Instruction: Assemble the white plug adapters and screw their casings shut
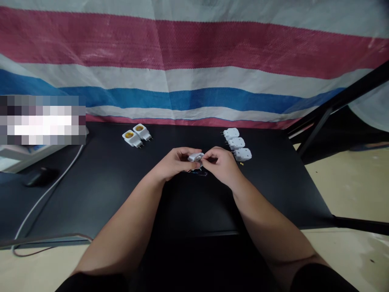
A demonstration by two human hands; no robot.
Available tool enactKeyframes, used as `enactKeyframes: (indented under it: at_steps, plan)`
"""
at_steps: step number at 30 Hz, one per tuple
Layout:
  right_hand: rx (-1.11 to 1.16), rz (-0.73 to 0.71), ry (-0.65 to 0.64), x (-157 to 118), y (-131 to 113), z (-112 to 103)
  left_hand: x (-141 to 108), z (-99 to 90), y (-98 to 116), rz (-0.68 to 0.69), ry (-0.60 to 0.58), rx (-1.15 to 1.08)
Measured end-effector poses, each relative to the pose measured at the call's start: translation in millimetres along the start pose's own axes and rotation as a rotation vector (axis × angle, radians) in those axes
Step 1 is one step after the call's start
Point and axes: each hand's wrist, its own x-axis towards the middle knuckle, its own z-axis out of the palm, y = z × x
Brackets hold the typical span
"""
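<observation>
Over the middle of the black table, my left hand point(178, 163) is closed around a small white plug housing point(195, 157). Its hollow side seems to face up, though fingers hide part of it. The fingertips of my right hand point(219, 162) are pinched together at the housing's right edge; anything between them is too small to make out. A thin, dark, shiny bluish thing point(200, 173) lies on the table just below the housing. Right of my right hand, three white plug housings point(236, 143) with metal pins stand in a row, with tiny brass-coloured pieces point(242, 164) in front.
Two white plug units with round yellow discs point(133, 137) sit at the back left. Further left are a black mouse point(41, 177), a grey cable point(51, 188) and a white box-like object point(18, 158). A striped sheet point(170, 77) hangs behind the table point(194, 211); a black frame point(316, 129) stands right.
</observation>
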Motion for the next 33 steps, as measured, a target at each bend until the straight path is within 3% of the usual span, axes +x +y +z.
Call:
enactKeyframes:
  at_steps: [6,13,16,21,24,27,33]
  plan:
    - [0.026,0.026,0.02,0.2,4.5,4.0,-0.1,1.2,0.5,0.001,0.0,0.011]
    - [0.476,0.23,-0.093,6.5,13.8,6.3,-0.9,-0.2,4.4,-0.02,-0.001,-0.104]
    - [0.567,0.238,-0.14,8.5,14.2,8.0,-1.8,-0.3,6.4,-0.057,-0.011,-0.147]
    - [0.409,0.082,-0.052,9.1,16.6,4.9,-1.7,-1.1,8.7,-0.1,0.037,-0.156]
    - [0.08,-0.051,0.02,10.7,20.1,-7.5,-1.0,-3.4,12.2,-0.115,0.149,-0.152]
    - [-0.204,-0.092,-0.079,12.3,24.3,-18.3,-0.5,-5.6,16.8,-0.132,0.253,-0.165]
    - [-0.318,-0.026,-0.19,11.8,30.3,-12.5,0.2,-6.2,20.2,-0.169,0.314,-0.204]
